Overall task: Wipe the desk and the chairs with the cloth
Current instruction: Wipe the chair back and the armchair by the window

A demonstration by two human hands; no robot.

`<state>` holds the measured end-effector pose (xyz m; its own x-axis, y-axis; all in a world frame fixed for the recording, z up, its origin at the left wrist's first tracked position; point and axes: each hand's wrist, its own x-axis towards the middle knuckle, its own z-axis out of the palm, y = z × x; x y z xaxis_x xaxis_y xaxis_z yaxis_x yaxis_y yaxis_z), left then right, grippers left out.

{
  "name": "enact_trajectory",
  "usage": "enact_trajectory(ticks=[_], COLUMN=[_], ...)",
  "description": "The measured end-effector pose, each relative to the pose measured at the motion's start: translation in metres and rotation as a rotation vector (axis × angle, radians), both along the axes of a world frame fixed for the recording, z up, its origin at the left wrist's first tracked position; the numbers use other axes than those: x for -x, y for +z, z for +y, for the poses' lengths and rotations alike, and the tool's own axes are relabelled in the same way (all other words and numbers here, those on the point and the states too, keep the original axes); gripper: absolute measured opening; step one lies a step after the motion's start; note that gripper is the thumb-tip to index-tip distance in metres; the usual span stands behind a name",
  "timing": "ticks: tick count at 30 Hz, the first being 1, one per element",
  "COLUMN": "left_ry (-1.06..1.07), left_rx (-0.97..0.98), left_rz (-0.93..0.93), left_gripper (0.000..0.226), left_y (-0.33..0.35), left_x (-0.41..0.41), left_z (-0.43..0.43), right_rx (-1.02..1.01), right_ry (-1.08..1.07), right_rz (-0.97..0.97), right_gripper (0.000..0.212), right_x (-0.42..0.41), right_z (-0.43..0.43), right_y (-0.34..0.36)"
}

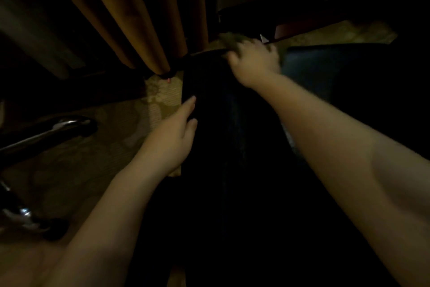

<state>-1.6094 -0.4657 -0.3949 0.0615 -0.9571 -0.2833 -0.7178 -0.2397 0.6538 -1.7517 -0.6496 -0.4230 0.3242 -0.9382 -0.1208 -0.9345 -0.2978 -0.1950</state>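
Two hands were working: the right hand (253,63) was clamped on the cloth (229,41) at the chair's (221,128) top edge, twelve o'clock, while the left hand (173,137) lay flat-fingered at nine. In that gloom, patches could be missed, or the cloth could snag the curtain (130,19) at eleven.

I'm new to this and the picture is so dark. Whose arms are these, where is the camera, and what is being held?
No machine here: these are a person's two bare arms, filmed by a camera worn on the head, looking down. The right hand holds a greenish cloth, blurred, against the top edge of a dark chair. The left hand rests with straight fingers on the chair's side. Behind hang brown curtains; below is patterned carpet, and at the left are the metal legs of another chair.
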Motion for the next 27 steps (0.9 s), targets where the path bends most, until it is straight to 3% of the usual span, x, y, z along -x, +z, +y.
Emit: enact_trajectory(ticks=[3, 6, 8, 12, 15, 17, 19, 21, 22, 24, 26, 27], left_ry=[0.202, 0.3, 0.264, 0.094, 0.022, 0.001, -0.022, -0.042, -0.043, -0.036, -0.023, -0.004], left_rx=[0.146, 0.145, 0.14, 0.108, 0.097, 0.097, 0.114, 0.125, 0.122, 0.123, 0.147, 0.161], left_rz=[0.006, -0.032, -0.047, -0.087, -0.102, -0.105, -0.129, -0.147, -0.156, -0.18, -0.203, -0.212], left_gripper=[0.046, 0.041, 0.04, 0.04, 0.041, 0.041, 0.041, 0.041, 0.041, 0.042, 0.042, 0.043], left_y=[0.01, 0.012, 0.01, 0.003, 0.002, 0.002, 0.001, -0.003, -0.005, -0.007, -0.01, -0.012], left_x=[-0.016, -0.029, -0.03, -0.016, 0.006, 0.023, 0.035, 0.047, 0.052, 0.067, 0.084, 0.093], left_z=[-0.001, 0.004, 0.011, 0.029, 0.046, 0.058, 0.071, 0.084, 0.089, 0.1, 0.113, 0.119], right_rx=[-0.013, 0.007, -0.079, -0.1, -0.061, 0.035, -0.023, -0.054, -0.014, 0.042, -0.034, -0.043], right_ry=[0.461, 0.788, 0.866, 1.275, 1.11, 0.727, 0.23, -0.021, 0.012, 0.326, 0.67, 0.724], right_rz=[0.168, 0.313, 0.304, 0.526, 0.263, 0.122, 0.053, 0.065, 0.092, 0.109, 0.094, 0.086], right_gripper=[0.051, 0.051, 0.048, 0.029, 0.042, 0.057, 0.067, 0.069, 0.066, 0.059, 0.058, 0.058], right_x=[-0.049, -0.046, -0.024, 0.049, 0.096, 0.119, 0.132, 0.126, 0.118, 0.106, 0.119, 0.137], right_z=[0.06, 0.142, 0.209, 0.338, 0.337, 0.299, 0.268, 0.281, 0.302, 0.357, 0.397, 0.396], right_y=[-0.006, -0.01, -0.008, -0.002, -0.003, -0.003, 0.0, -0.001, -0.004, -0.006, -0.005, -0.005])
